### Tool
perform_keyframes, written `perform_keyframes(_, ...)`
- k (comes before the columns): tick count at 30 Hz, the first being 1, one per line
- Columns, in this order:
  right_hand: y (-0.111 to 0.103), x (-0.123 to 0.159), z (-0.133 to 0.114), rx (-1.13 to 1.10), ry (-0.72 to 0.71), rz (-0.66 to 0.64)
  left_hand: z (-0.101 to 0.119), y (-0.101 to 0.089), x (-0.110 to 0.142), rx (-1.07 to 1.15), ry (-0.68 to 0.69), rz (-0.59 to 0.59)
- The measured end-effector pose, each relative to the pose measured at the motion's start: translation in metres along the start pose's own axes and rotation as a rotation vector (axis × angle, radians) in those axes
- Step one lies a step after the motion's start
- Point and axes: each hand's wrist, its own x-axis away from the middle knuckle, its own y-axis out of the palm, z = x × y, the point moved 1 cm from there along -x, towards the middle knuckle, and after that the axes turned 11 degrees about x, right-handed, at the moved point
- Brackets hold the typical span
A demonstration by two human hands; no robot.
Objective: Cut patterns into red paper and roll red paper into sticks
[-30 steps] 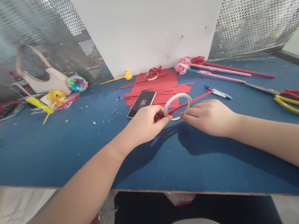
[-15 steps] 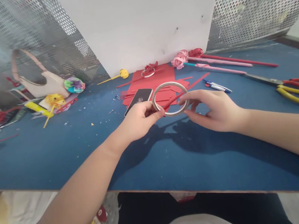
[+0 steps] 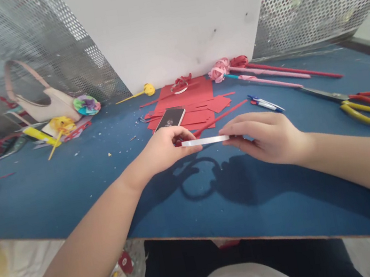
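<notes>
A thin white roll of tape (image 3: 210, 140) is held edge-on above the table, in front of the red papers. My left hand (image 3: 167, 150) pinches its left end between thumb and fingers. The same hand also has a red paper-wrapped stick (image 3: 227, 114), which slants up to the right behind the roll. At the other end, my right hand (image 3: 267, 137) grips the roll with thumb and fingertips. The roll's shadow falls as a ring on the table below.
On the blue table (image 3: 89, 184) lie red papers (image 3: 195, 93), a phone (image 3: 171, 118), pens (image 3: 266, 103) and large scissors (image 3: 362, 109) at right. Pink paper flowers (image 3: 219, 70) rest behind. Left are a handbag (image 3: 50, 105), a yellow flower (image 3: 61, 126) and a multicoloured paper flower (image 3: 87, 105).
The tape roll has tipped from facing me, its hole visible, to lying flat and edge-on. Both hands stay on either side of it; the view has shifted slightly.
</notes>
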Motion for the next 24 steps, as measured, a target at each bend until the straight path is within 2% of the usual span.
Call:
perform_keyframes(8, -0.001, 0.0, 0.001, 0.067, -0.107, 0.045, 0.013, -0.002, 0.007, -0.005, 0.096, 0.087)
perform_keyframes(10, 0.0, 0.001, 0.002, 0.046, -0.064, 0.034, 0.013, -0.002, 0.007, -0.003, 0.128, 0.104)
perform_keyframes(14, 0.003, 0.003, 0.005, -0.058, 0.123, -0.005, 0.008, -0.002, 0.005, 0.001, 0.181, 0.124)
perform_keyframes(18, 0.008, 0.006, 0.009, -0.18, 0.225, -0.015, 0.005, -0.001, 0.003, 0.019, 0.217, 0.129)
perform_keyframes(21, 0.012, 0.007, 0.013, -0.316, 0.334, -0.103, 0.005, -0.001, 0.003, 0.043, 0.234, 0.12)
perform_keyframes(24, 0.014, 0.006, 0.016, -0.344, 0.322, -0.173, 0.005, 0.0, 0.003, 0.028, 0.25, 0.121)
